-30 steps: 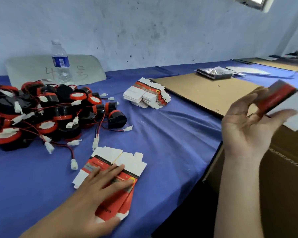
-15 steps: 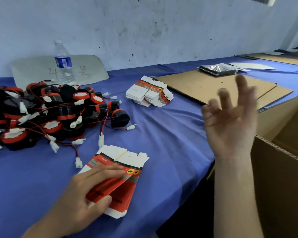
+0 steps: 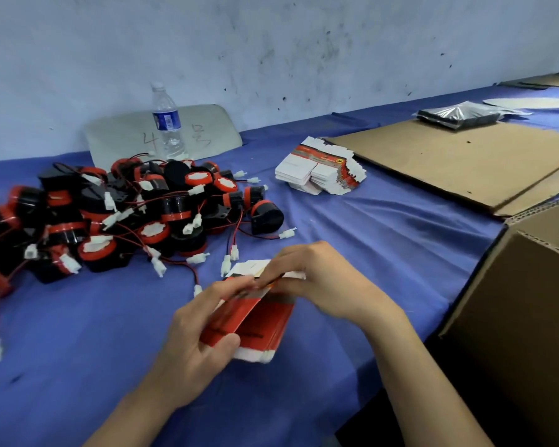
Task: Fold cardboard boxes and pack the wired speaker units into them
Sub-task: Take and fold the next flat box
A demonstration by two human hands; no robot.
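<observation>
Left hand (image 3: 197,346) grips the flat boxes (image 3: 259,324) at their near end; right hand (image 3: 323,282) pinches the far flaps; long axis runs between them; speaker units (image 3: 136,214) lie beyond the left hand.

Grey board (image 3: 213,124) against the wall: handwritten "4" legible, then a character resembling "号". Water bottle (image 3: 168,124) label: blue, print illegible. Printing on flat box stack (image 3: 320,169) and red box (image 3: 249,321): blurred, unreadable.
</observation>
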